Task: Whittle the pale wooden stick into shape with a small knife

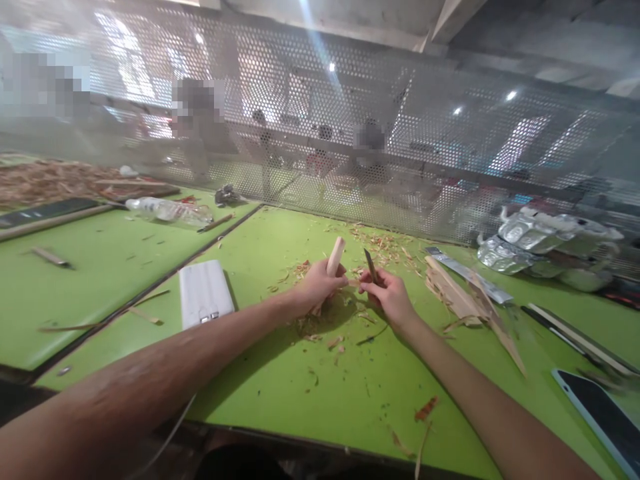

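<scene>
Phone (597, 417): nearest, lower right of the tabletop (345, 413).
Left hand (316, 288): closed around a wooden stick (336, 255), its upper end projecting above the fist.
Right hand (391, 299): curled around a slim dark tool (370, 264), probably a knife, tip up.
Pale strip (353, 283): between the hands; which one grips it cannot be told.
Step in hand: judged to be whittling.
Next move: appears to call for a firm left grip, edge clear of the thumb.
Shavings (383, 248): scattered beyond the hands.
Perforated screen (310, 140): behind the tabletop.
</scene>
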`<state>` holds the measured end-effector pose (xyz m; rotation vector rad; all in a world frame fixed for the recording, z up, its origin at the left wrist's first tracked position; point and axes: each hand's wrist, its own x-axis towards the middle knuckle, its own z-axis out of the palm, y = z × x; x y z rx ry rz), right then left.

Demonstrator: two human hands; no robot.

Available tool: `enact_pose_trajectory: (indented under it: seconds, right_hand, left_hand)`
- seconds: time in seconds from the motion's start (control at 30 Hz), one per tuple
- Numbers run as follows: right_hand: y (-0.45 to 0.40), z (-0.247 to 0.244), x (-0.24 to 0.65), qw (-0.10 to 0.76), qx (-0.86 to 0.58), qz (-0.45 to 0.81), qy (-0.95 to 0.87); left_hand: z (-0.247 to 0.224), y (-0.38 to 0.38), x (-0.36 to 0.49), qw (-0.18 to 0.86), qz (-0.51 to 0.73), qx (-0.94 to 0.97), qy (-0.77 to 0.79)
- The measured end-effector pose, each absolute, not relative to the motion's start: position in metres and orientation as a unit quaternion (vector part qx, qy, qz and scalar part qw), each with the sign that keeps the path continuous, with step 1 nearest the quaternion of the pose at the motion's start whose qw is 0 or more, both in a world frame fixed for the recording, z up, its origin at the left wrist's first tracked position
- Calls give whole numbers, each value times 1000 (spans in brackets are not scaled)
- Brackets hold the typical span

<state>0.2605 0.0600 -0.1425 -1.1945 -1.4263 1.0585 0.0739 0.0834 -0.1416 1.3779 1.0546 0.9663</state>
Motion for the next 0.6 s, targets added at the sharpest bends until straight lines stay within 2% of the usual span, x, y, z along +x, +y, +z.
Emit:
enact_pose_trajectory:
  seconds: [0.37, 0.6]
  right_hand:
    - [57, -142, 259, 479, -491, 435, -583]
    - [49, -136, 257, 508, -464, 401, -605]
  left_hand:
    - [-141, 81, 74, 541, 394, 605, 431]
    - [-143, 83, 69, 552, 375, 613, 423]
